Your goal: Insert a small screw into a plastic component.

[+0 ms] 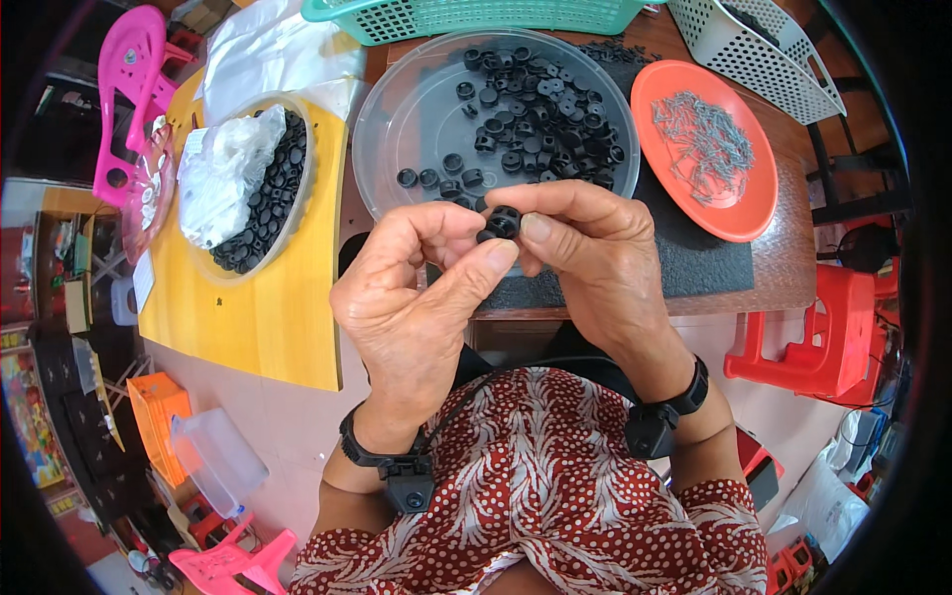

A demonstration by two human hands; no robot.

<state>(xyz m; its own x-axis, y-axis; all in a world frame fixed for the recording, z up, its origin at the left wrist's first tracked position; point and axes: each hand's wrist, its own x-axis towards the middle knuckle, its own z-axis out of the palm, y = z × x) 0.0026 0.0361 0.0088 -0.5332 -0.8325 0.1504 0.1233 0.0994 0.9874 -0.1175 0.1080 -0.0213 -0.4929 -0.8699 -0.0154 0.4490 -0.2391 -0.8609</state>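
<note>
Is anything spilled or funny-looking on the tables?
Maybe! Some little dark bits lie loose near the green basket, outside the clear tub. They look spilled, but could be there on purpose. There's also a dark speck alone on the yellow table; it's too small to tell what it is.

One view, head-worn, looking steeply down on left hand [407,278] and right hand [610,258]; both at close range, just above mid-frame, patterned shirt [535,476] below them. Wide fisheye, straight edges bowing toward the dark rim. Coverage runs to clear tub [409,124] beyond the hands, yellow table [263,332] to their left, red stool [841,332] to their right, tiled floor [296,421] lower down
</note>
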